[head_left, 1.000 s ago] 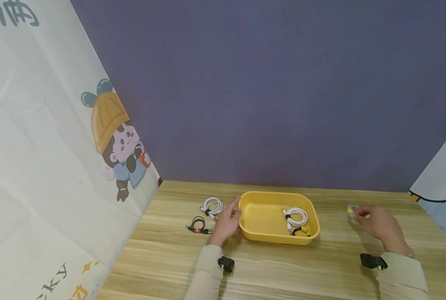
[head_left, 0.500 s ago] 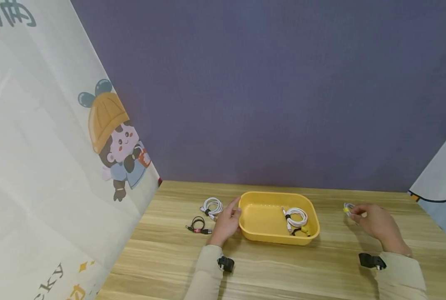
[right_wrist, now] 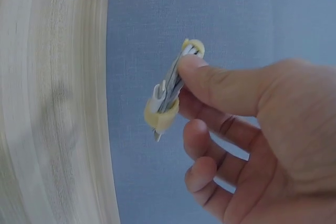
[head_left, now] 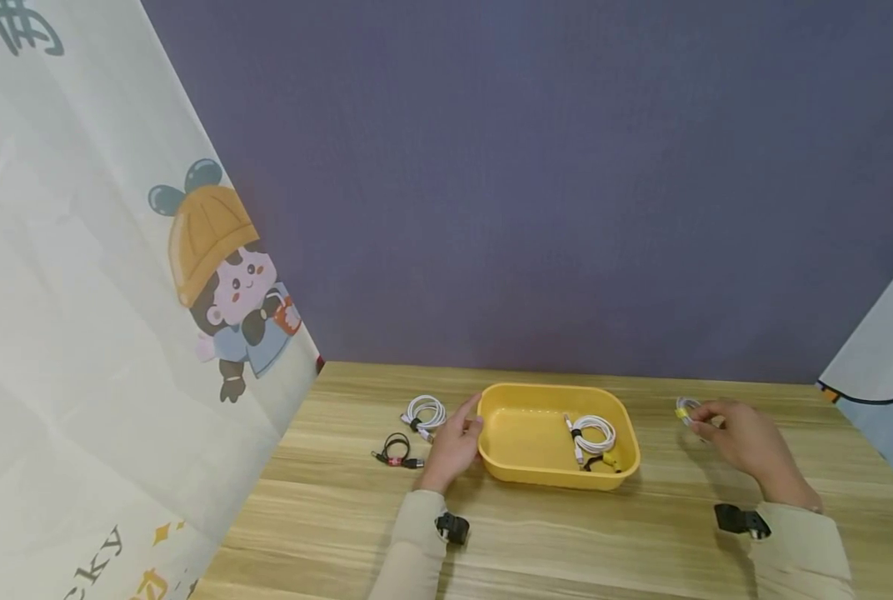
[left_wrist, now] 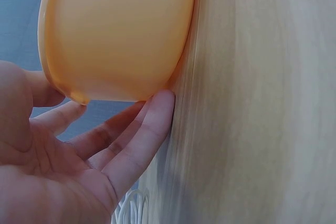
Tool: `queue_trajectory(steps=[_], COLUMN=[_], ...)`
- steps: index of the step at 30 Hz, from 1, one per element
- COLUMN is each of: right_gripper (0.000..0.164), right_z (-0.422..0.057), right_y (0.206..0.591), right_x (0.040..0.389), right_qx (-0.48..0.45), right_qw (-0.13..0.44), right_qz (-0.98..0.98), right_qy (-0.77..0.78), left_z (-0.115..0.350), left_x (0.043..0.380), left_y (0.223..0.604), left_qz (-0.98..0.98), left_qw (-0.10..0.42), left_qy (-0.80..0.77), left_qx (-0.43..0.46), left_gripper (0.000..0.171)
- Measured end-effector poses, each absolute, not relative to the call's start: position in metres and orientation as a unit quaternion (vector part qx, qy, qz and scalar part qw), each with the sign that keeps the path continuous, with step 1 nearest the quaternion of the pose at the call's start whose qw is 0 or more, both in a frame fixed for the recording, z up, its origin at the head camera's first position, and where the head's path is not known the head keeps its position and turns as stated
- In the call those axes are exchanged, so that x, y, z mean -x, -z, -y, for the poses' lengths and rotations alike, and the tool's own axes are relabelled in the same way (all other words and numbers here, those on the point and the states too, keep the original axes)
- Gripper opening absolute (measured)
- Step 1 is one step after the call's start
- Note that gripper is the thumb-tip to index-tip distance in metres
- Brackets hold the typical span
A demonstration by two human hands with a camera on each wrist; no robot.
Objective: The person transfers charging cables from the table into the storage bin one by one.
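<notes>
My left hand (head_left: 452, 452) is at the left end of a yellow plastic basket (head_left: 525, 437). In the left wrist view its thumb meets the rim while the other fingers lie along the outer wall (left_wrist: 123, 40). To the right of the basket, my right hand (head_left: 748, 440) pinches a coiled light grey cable (right_wrist: 172, 80) between thumb and fingers. Yellow ties wrap both ends of this bundle, and a plug pokes out beside the lower one. Inside the basket, toward its right end, lie a white coiled cable (head_left: 596, 433) with a black tie and a small black cable with a yellow part (head_left: 609, 460).
Left of the basket, a white coiled cable (head_left: 426, 412) and a black USB cable (head_left: 397, 451) with a red tie lie on the wooden table (head_left: 566, 533). A dark blue-grey panel (head_left: 536, 192) rises behind the table, and a printed white sheet (head_left: 79, 292) stands at the left.
My right hand has moved left and slightly away from me with the cable, closer to the basket. My left hand and the basket have stayed in place.
</notes>
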State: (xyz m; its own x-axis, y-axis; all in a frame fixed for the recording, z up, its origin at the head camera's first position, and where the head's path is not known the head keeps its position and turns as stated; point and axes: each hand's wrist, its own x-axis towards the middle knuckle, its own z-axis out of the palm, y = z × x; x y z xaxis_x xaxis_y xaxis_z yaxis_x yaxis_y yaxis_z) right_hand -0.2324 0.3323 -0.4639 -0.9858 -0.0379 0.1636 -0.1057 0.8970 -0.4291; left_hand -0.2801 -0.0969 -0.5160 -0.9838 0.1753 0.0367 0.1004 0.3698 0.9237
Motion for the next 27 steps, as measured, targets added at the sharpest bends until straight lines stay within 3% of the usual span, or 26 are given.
queue_trajectory(steps=[27], right_gripper=[0.006], right_z=[-0.313], right_y=[0.469], right_x=[0.236], right_qx=[-0.098], right_qw=[0.157], right_qz=[0.956], right_qy=[-0.228], left_z=[0.096], left_x=[0.281], left_y=[0.518], left_qz=[-0.831], left_qw=[0.034], left_qy=[-0.550], left_qx=[-0.080], left_gripper=[0.048])
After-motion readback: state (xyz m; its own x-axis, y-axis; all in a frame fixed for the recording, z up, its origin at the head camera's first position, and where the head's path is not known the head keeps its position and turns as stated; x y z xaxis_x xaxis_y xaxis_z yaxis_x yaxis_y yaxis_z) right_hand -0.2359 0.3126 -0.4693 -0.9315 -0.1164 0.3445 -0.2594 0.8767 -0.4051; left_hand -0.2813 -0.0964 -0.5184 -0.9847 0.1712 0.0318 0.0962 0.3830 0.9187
